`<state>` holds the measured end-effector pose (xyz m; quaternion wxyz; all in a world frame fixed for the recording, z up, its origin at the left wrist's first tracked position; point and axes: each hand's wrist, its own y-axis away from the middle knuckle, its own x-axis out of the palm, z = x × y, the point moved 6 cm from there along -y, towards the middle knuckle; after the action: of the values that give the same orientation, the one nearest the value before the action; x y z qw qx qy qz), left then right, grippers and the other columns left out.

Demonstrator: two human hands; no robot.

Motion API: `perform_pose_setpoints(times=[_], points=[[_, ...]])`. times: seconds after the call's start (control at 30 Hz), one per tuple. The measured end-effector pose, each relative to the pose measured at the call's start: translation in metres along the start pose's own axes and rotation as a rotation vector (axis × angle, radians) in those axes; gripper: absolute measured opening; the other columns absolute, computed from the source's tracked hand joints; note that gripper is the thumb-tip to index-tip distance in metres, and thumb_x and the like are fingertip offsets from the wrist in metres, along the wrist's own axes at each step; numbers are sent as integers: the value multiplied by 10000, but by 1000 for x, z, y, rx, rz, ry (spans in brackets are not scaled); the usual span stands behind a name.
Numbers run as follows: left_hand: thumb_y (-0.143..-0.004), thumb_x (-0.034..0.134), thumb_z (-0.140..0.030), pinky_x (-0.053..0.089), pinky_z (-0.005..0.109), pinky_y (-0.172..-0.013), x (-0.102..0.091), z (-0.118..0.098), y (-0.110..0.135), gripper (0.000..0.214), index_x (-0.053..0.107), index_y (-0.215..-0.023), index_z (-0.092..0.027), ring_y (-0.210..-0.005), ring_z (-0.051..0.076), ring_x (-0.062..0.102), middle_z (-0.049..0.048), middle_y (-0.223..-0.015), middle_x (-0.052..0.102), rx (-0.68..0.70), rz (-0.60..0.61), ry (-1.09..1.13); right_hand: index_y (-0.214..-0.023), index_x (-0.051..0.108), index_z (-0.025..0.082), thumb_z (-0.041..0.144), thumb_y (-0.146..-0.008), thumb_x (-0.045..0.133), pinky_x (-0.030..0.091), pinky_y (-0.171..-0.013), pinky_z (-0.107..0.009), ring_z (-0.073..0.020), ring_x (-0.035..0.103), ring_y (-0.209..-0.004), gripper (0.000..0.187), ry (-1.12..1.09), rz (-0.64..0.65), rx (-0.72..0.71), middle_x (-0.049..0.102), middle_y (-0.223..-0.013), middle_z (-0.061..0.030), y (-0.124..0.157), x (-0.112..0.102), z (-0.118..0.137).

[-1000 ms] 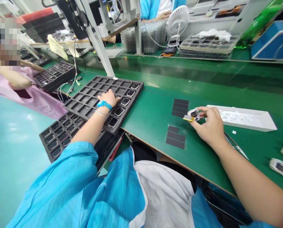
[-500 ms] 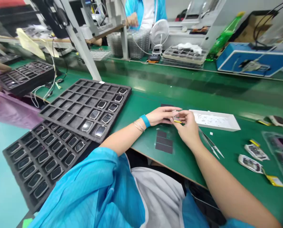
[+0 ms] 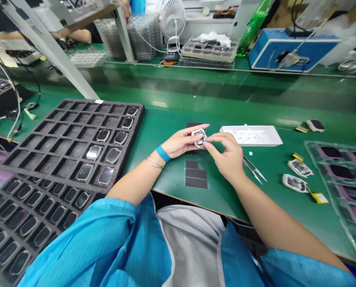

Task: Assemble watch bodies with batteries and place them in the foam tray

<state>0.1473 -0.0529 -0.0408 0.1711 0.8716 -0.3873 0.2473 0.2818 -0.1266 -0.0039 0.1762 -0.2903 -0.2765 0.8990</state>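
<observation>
Watch module (image 3: pixel 199 138), small with a white rim and exposed dark insides, is held in the air between my two hands, just above the green workbench (image 3: pixel 168 131). My right hand (image 3: pixel 225 153) pinches it from the right, its fingertips closed on the edge. My left hand (image 3: pixel 182 141) is more open, fingers stretched out and gently curved, their tips against the module's other side. A blue wrist strap (image 3: pixel 162 153) and thin bracelets (image 3: pixel 154 162) sit on my left wrist.

Just below my hands lie three dark rectangular pads (image 3: pixel 196 174), and another pad (image 3: pixel 192 124) shows just behind them. Beside my right hand are steel tweezers (image 3: pixel 254 169) and a white tray (image 3: pixel 251 136) scattered with tiny parts. Further right are two more modules (image 3: pixel 294 183), a yellow-tabbed battery (image 3: pixel 319 198) and a clear compartmented tray (image 3: pixel 315 159). To my left, a black foam tray (image 3: pixel 49 135) holds glass-faced watch casings in some compartments, overlapping a second, fuller tray (image 3: pixel 14 199).
</observation>
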Motion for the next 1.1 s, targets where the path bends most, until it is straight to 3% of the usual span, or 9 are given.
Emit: perform_pose_setpoints(times=[0.13,0.27,0.5,0.67,0.8,0.9,0.97,1.03,1.1], points=[[-670,921,-259,474,409,-1093,3,1,-1,678,709,-1314,-276,-1072,191,677,51,-1130,734,29,49,-58,-858,736,267,385,-881,700,555,-891,-453,-260,680,-944,126,31,20,-14,700,-933,-60,1,4,-5],[-620,943,-307,494,411,-1060,1,3,-5,778,690,-1352,-241,-1006,189,663,49,-1102,730,58,82,-168,-830,730,287,432,-869,720,543,-864,-501,-297,679,-895,151,48,39,-3,697,-891,-69,3,4,-8],[-631,911,-299,477,429,-1113,-2,3,-8,712,720,-1312,-214,-1119,238,654,53,-1159,725,102,70,-221,-783,707,302,520,-860,704,522,-833,-533,-338,685,-905,231,60,99,80,699,-902,-86,1,6,-20],[-566,965,-326,522,432,-1051,-1,6,-5,717,743,-1238,-216,-1000,200,674,44,-1066,737,73,19,-171,-814,657,260,533,-911,612,536,-878,-521,-307,666,-928,293,84,126,-12,668,-900,-86,3,11,-9],[-595,965,-350,538,419,-1037,1,-3,0,724,697,-1259,-244,-1040,219,707,58,-1111,733,109,-3,-124,-859,614,253,424,-942,567,525,-948,-497,-293,669,-990,195,199,32,-32,689,-967,-93,-9,-17,-7],[-589,967,-363,547,437,-1042,1,-9,3,753,647,-1265,-271,-1083,256,724,54,-1154,720,119,-16,-124,-830,619,245,332,-885,617,528,-943,-521,-309,687,-931,103,365,-63,151,706,-903,-84,-23,-57,-33],[-584,967,-369,553,459,-1039,2,-10,5,760,622,-1254,-265,-1094,274,726,54,-1152,713,117,-16,-148,-818,646,235,297,-809,675,533,-948,-545,-319,695,-909,69,414,-65,257,717,-871,-77,-27,-73,-49],[-569,973,-385,563,472,-1022,4,-10,5,759,612,-1222,-247,-1086,283,728,57,-1136,709,111,-15,-170,-835,683,229,298,-778,703,553,-946,-524,-300,708,-903,92,308,-43,290,739,-883,-67,-26,-70,-54],[-539,988,-396,581,452,-983,6,-10,5,742,614,-1157,-227,-1049,272,731,55,-1098,710,112,-21,-182,-860,710,229,326,-805,700,586,-905,-464,-259,722,-883,112,79,-19,278,758,-907,-55,-20,-50,-46]])
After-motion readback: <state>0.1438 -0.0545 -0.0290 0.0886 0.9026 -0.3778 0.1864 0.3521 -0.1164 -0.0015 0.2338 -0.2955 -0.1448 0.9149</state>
